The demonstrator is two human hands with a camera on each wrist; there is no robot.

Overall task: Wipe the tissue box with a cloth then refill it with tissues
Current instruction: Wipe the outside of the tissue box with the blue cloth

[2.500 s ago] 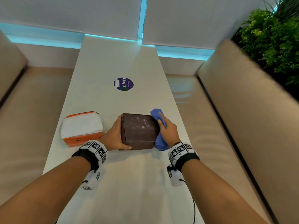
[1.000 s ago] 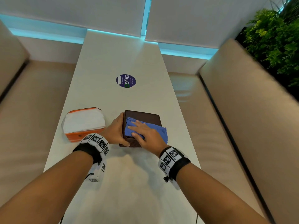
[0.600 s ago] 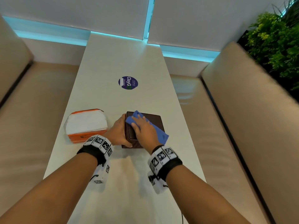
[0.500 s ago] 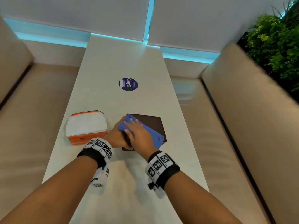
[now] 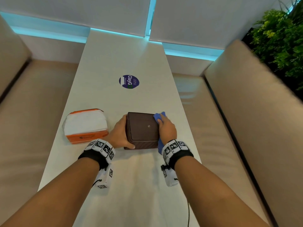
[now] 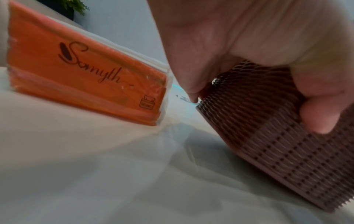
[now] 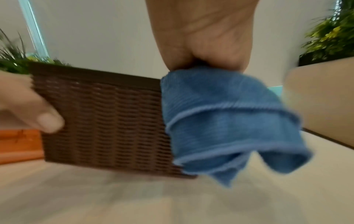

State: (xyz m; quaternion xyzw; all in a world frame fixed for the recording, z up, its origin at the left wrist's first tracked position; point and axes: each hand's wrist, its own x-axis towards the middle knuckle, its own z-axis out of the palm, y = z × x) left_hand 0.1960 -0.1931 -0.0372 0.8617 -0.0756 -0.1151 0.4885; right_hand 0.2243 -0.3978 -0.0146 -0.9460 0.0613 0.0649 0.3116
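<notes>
Left hand clasps the tissue box; right hand clutches the cloth against its side. Wiping looks underway; refilling from the tissue pack remains.

The brown woven tissue box sits mid-worktop, hemmed on both flanks: the left hand wraps its left wall, and the right hand presses a blue cloth against its right wall. Just left of the left hand stands the orange tissue pack, leaving only a narrow lane between them. The box's top is uncovered and reachable from above. Beyond the box the worktop runs open past a flat round sticker. Beige cushioned benches wall in both long sides.
</notes>
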